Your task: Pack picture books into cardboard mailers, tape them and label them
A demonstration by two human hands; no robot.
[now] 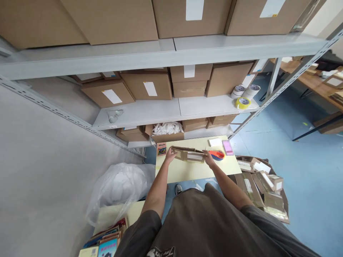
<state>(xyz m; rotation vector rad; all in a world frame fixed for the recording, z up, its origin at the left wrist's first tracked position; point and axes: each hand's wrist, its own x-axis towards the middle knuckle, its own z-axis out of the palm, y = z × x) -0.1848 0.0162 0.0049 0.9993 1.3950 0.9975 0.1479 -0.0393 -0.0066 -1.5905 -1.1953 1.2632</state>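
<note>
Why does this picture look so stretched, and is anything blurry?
Head view: the rack splays outward toward the top, probably wide-lens stretch; head view: the pink item on the table breaks into coarse squares; head view: light looks fairly even, and the held cardboard is small but clearly outlined.

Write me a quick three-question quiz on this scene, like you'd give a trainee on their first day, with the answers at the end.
1. True or false: the left hand and right hand both hold the cardboard.
2. Fill in: the tape roll nearest the front edge of the middle shelf is ____ in colour.
3. Where is the big plastic bag? A: left of the table. B: on the top shelf. C: under the right hand.

Key: 1 true; 2 yellow; 3 A.
</note>
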